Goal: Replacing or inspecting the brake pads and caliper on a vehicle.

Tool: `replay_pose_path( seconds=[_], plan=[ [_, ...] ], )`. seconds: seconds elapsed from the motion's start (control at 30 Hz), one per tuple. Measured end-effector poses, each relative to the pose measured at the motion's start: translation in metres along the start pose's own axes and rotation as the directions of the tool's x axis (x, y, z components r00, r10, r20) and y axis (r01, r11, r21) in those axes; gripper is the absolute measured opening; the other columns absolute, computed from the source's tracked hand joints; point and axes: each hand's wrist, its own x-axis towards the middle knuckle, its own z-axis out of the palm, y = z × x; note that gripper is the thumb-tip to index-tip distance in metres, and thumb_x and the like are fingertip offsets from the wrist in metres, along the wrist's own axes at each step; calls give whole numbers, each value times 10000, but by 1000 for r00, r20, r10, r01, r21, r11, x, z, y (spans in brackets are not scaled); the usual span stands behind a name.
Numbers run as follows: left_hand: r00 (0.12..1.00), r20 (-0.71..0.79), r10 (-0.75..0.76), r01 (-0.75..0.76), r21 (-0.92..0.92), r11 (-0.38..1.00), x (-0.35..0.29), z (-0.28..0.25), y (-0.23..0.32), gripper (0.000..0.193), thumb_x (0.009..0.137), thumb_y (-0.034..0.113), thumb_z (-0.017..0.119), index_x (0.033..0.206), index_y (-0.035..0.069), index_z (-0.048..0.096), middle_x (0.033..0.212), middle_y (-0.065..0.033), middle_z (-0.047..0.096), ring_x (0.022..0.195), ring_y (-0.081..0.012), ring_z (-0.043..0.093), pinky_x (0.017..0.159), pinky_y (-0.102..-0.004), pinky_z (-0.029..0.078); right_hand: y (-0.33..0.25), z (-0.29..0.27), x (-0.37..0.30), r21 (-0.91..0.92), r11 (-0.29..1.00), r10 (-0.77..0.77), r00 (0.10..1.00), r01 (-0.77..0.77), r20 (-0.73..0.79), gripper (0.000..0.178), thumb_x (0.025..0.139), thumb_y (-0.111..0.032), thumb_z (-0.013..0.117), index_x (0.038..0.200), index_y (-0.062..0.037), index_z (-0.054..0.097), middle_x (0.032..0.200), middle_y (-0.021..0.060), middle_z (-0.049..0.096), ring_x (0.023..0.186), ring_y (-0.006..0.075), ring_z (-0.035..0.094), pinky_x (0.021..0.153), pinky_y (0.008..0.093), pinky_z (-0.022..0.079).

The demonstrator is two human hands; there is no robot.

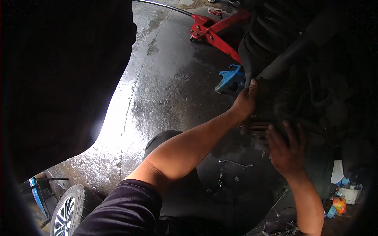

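My left hand (246, 101) reaches into the shadowed wheel well with its thumb up against a dark suspension arm (246, 59). Its other fingers curl out of sight behind the metal. My right hand (288, 151) lies with fingers spread on the dark wheel hub area, beside the edge of a brake disc (260, 126). Above my hands a shock absorber (285, 59) slants up to the right, close to a coil spring (267, 33). Deep shadow hides much of the hub.
A red floor jack (202, 29) and a blue jack stand (229, 80) stand beyond my left hand. Below lie a wrench (236, 163) and several small metal parts. A wheel (67, 212) is at lower left. Dark bodywork (67, 78) fills the upper left. A white container (349, 194) sits at right.
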Motion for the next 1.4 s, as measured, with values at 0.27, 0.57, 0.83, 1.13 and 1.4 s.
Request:
replay_pose_path(
  seconds=[0.27, 0.57, 0.83, 1.13, 1.4],
  plan=[
    [995, 99, 34, 31, -584, 811, -7, -26, 26, 694, 987, 624, 329, 1230, 15, 558, 1090, -117, 645, 953, -228, 651, 853, -381, 535, -8, -12, 23, 108, 993, 32, 997, -39, 69, 230, 840, -125, 646, 1047, -27, 667, 1259, 78, 570, 1327, 304, 421, 1092, 547, 359],
    [993, 96, -64, 104, -502, 858, -20, -43, 42, 674, 981, 624, 356, 1248, 34, 545, 1085, -119, 649, 900, -241, 668, 825, -386, 548, -6, -13, 36, 140, 988, 43, 993, -58, 108, 167, 790, -131, 648, 884, 7, 653, 1028, 135, 567, 1202, 329, 499, 1045, 556, 380],
    [997, 66, -27, 54, -452, 890, -40, -44, 41, 662, 977, 620, 391, 1185, 32, 612, 1004, -94, 670, 850, -201, 649, 754, -323, 500, -9, -18, 28, 144, 990, -15, 994, -1, 107, 132, 760, -140, 645, 821, -23, 650, 1000, 114, 579, 1165, 311, 519, 1039, 554, 385],
    [998, 57, -7, 27, -355, 935, -43, -63, 39, 631, 965, 596, 464, 1210, 31, 601, 1046, -78, 655, 878, -193, 625, 783, -330, 493, -12, -16, 37, 79, 994, -82, 989, 72, 126, 193, 777, -165, 621, 891, -21, 682, 989, 160, 618, 1143, 308, 534, 1109, 515, 349],
    [997, 75, 5, 23, -367, 930, -46, -66, 42, 607, 984, 574, 440, 1191, 27, 602, 1072, -74, 650, 901, -195, 625, 804, -350, 493, -11, -22, 57, 98, 995, -37, 964, 12, 263, 201, 786, -160, 609, 864, -11, 719, 1038, 193, 633, 1164, 334, 517, 1141, 491, 290]
  ],
)
